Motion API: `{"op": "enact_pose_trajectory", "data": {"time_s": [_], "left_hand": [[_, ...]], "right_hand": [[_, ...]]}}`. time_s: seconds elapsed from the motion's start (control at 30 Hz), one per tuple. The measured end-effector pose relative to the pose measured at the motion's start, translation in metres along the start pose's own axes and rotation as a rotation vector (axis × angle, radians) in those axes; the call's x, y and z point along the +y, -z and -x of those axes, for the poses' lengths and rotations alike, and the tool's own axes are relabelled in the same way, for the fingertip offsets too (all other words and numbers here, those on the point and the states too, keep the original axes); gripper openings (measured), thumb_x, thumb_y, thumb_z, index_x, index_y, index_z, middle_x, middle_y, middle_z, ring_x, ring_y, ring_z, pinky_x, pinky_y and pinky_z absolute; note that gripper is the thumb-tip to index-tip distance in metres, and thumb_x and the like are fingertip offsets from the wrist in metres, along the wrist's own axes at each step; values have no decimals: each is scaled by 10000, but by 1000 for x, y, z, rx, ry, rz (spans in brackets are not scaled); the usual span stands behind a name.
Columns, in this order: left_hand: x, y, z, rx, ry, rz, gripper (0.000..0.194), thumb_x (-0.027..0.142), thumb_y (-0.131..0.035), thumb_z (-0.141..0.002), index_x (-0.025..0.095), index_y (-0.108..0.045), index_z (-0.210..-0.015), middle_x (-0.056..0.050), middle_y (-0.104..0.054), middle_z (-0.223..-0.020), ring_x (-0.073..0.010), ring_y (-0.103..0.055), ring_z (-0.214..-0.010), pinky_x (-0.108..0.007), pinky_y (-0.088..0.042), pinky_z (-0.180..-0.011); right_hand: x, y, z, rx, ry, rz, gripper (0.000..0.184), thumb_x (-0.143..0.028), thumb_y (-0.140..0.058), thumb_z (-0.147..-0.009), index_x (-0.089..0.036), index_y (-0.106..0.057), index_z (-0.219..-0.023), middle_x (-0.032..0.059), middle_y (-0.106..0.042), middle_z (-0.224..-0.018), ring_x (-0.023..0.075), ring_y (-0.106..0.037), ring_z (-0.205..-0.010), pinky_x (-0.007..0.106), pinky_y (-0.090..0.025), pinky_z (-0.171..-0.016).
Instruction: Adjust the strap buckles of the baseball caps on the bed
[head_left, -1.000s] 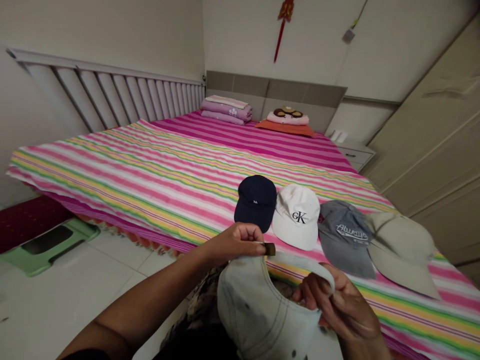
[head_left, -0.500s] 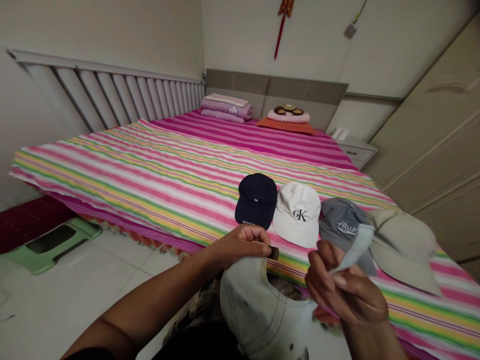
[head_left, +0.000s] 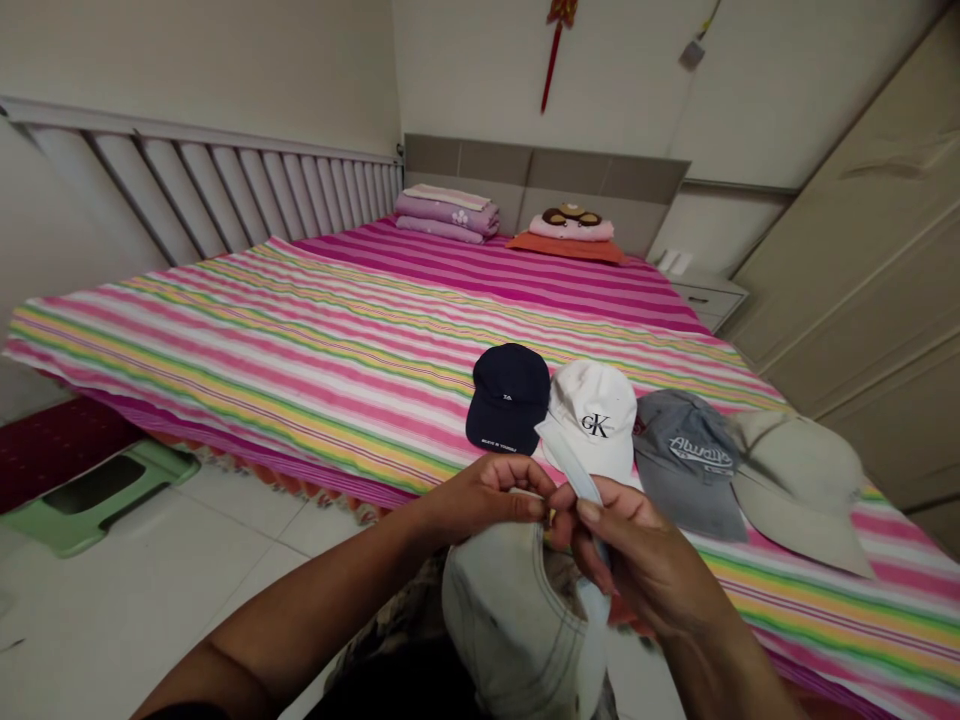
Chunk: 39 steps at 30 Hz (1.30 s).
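I hold a pale cream cap (head_left: 510, 620) low in front of me, its back opening facing up. My left hand (head_left: 487, 492) is closed, pinching the cap's rear edge by the small dark buckle. My right hand (head_left: 637, 555) is closed on the cap's light strap (head_left: 571, 465), which sticks up between the fingers and meets the left fingertips. On the striped bed (head_left: 300, 350) just beyond lie a navy cap (head_left: 508, 395), a white cap (head_left: 596, 420), a grey cap (head_left: 686, 455) and a beige cap (head_left: 802, 490) in a row.
Folded purple bedding (head_left: 448, 213) and a pillow with a plush toy (head_left: 571, 225) lie at the headboard. A green step stool (head_left: 97, 490) stands on the tiled floor at left. A nightstand (head_left: 705, 297) and wardrobe doors (head_left: 862, 270) are at right.
My right hand has swung the strap from out at the right back in to the left hand, so the two hands now meet at the buckle. The left hand has barely moved.
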<state>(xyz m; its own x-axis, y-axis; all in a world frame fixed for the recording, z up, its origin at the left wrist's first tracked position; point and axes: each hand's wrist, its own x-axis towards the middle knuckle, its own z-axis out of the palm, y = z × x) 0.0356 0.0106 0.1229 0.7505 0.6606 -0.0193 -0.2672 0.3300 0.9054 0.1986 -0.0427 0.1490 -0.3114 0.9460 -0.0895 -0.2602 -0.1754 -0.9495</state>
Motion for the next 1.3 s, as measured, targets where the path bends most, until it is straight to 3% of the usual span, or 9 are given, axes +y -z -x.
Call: {"op": "enact_pose_trajectory", "data": {"time_s": [0.1, 0.2, 0.33, 0.47, 0.6, 0.77, 1.3], "left_hand": [[0, 3, 1, -9, -66, -35, 314, 270, -713, -634, 135, -597, -893, -25, -588, -767, -89, -536, -704, -199, -390, -657], [-2, 5, 3, -36, -82, -60, 426, 222, -736, -599, 164, -576, -990, -18, -578, -830, -86, -529, -745, -188, -384, -661], [-3, 2, 4, 41, -136, -74, 348, 161, -755, -557, 142, -599, -868, -15, -603, -795, -92, -552, -748, -205, -405, -690], [-4, 1, 4, 78, -147, 84, 292, 196, -751, -573, 130, -617, -823, -36, -649, -744, -110, -596, -699, -229, -433, -677], [-6, 8, 3, 56, -185, 244, 327, 234, -763, -560, 122, -646, -845, -61, -677, -744, -110, -609, -655, -204, -436, -631], [-8, 13, 1, 50, -145, 421, 334, 216, -780, -528, 120, -664, -827, -40, -681, -720, -119, -627, -635, -205, -470, -624], [-12, 15, 1, 63, -122, 453, 372, 210, -796, -492, 123, -687, -836, -40, -693, -720, -117, -632, -598, -186, -497, -578]], "right_hand": [[-3, -1, 2, 21, 8, 8, 197, -334, -592, -761, -150, -635, -814, 44, -660, -673, 34, -423, -349, 177, -257, -380], [-4, -3, 4, 45, -4, -3, 229, -375, -568, -777, -156, -632, -801, 29, -634, -602, 53, -434, -364, 178, -272, -374], [-1, -2, 5, 100, -1, -8, 291, -433, -575, -759, -151, -642, -774, 17, -596, -543, 71, -450, -393, 193, -308, -408], [0, 5, 5, 204, 14, -52, 282, -404, -670, -676, -146, -650, -788, -8, -533, -476, 80, -443, -447, 191, -313, -438], [-4, 8, 6, 158, 0, -53, 186, -315, -686, -664, -146, -609, -678, -53, -440, -430, 38, -345, -381, 179, -253, -412], [-3, 3, 4, 152, -51, -62, 267, -327, -695, -642, -150, -527, -533, -70, -392, -355, 26, -290, -325, 178, -177, -370], [4, -2, -8, 148, -134, -91, 252, -317, -691, -609, -155, -510, -542, -64, -421, -370, 38, -326, -329, 191, -195, -387]]}}
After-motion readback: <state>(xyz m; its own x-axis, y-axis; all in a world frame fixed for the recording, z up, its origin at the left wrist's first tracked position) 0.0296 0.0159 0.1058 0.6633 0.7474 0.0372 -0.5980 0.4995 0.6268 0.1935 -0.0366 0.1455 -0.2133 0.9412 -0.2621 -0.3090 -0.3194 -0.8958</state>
